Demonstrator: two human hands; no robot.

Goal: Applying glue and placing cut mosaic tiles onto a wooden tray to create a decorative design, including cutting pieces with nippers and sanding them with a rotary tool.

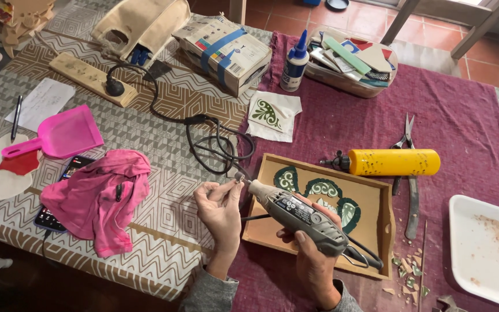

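**Rotary tool in hand, fingers at its tip**

Here, the right hand [313,254] wraps its fingers around a grey rotary tool [298,215], above the wooden tray [379,231]; the left hand [220,205] pinches a small bit [239,178] at the tool's nose; a pink cloth [102,196] lies nearby.

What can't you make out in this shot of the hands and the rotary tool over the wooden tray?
- Head view: the bit on the rotary tool is too small to identify; left hand fingertips cover it.
- The right hand palm is hidden under the tool.
- The mosaic in the wooden tray is partly hidden by tool and hand.
- The phone lies mostly under the pink cloth.
- The white tray is cut by the right edge.
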